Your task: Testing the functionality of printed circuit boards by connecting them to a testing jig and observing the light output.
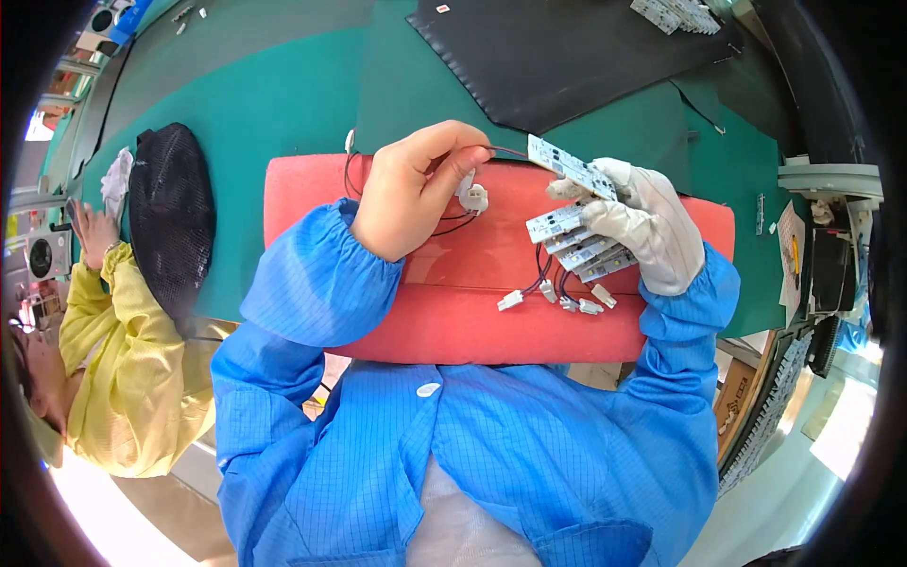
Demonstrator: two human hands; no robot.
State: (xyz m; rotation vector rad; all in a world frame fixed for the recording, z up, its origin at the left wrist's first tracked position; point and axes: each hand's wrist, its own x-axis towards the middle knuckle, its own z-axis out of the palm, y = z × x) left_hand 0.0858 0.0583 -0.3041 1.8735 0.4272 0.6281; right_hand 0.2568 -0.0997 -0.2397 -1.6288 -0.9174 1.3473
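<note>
My bare left hand (pixel 408 189) is closed, thumb and forefinger pinching a thin dark wire (pixel 510 151) that runs to the end of a white circuit board (pixel 570 168). In a white glove, my right hand (pixel 652 222) grips that board, tilted, along with a fanned stack of similar small circuit boards (pixel 557 225) below it. Dark leads with white plug connectors (pixel 511 300) hang from the stack over a red pad (pixel 501 321). Close to my left fingers are more white connectors (pixel 474 197) on dark wires; part of these wires is hidden behind the hand.
The red pad lies at the near edge of a green table mat (pixel 283 104). Beyond it, a black sheet (pixel 567 57) carries a pile of boards (pixel 675 14). A black mesh bag (pixel 172 217) and a co-worker in yellow (pixel 132 378) are at left. Paper with a pencil (pixel 792 255) is at right.
</note>
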